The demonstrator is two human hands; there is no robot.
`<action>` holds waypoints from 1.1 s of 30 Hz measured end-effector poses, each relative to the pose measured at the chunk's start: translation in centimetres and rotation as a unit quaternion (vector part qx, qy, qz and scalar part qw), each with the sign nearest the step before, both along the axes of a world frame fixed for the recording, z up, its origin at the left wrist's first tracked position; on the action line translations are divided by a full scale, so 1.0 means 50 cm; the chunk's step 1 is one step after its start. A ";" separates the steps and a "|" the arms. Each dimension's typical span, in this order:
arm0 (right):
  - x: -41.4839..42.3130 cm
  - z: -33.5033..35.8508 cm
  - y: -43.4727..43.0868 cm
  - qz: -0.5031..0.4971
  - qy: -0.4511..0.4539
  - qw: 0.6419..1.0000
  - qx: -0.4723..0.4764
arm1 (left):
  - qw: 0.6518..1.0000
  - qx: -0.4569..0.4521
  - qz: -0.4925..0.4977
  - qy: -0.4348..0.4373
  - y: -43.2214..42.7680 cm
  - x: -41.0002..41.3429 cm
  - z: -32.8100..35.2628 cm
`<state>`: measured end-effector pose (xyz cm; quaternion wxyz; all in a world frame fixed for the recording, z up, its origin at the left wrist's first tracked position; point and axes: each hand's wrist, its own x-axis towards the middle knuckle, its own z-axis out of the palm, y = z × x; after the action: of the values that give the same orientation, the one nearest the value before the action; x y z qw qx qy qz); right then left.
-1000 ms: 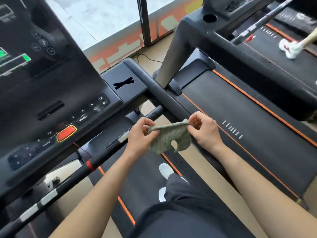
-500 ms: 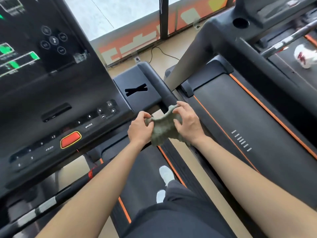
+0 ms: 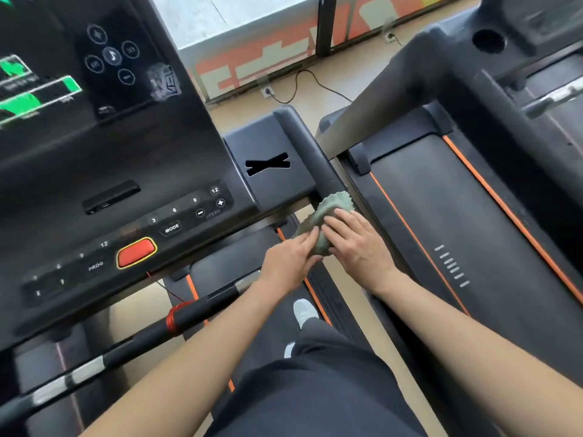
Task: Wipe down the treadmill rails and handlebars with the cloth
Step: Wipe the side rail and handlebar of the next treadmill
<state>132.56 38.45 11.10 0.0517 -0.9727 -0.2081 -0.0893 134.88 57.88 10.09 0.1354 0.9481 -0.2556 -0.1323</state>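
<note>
Two hands are on the green cloth [image 3: 334, 209]. The cloth is bunched up and sits on the black side rail [image 3: 303, 143], just below the flat panel [image 3: 268, 143] with the X-shaped slot. The left hand [image 3: 288, 261] has straight fingers and pushes against the side of the cloth. The right hand [image 3: 358, 246] lies over the top of the cloth with flat fingers and presses it down on the rail. Neither hand is curled tight around it.

I think the wiping is only near its start. The cloth touches just one small bit of this rail. The upper part of the rail is bare, so it looks like it is left to do. The long bar [image 3: 176, 318] across the front, the one with the red band, has no cloth near it. The rail on the other side is not in the picture. I cannot see any marks that show which parts are clean, so this is my best guess.
</note>
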 end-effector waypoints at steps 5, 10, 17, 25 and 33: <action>0.010 -0.022 0.010 0.035 -0.034 0.999 -0.018 | 0.993 -0.018 -0.005 -0.119 0.035 -0.018 -0.016; 0.024 -0.020 0.017 0.079 -0.028 0.996 -0.017 | 0.984 -0.021 0.018 -0.178 0.061 -0.038 -0.021; 0.005 -0.012 0.081 0.089 0.063 0.994 -0.021 | 0.977 -0.022 0.045 -0.206 0.138 -0.088 -0.012; -0.030 -0.020 0.262 0.080 0.149 0.985 0.016 | 0.976 0.007 0.079 -0.202 0.305 -0.157 -0.019; -0.084 -0.016 0.385 0.102 0.141 0.985 -0.011 | 0.974 0.021 0.089 -0.206 0.438 -0.201 -0.026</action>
<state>128.38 57.71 10.32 0.0783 -0.9498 -0.2975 0.0572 124.85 79.76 8.78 0.0714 0.9766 -0.1893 0.0730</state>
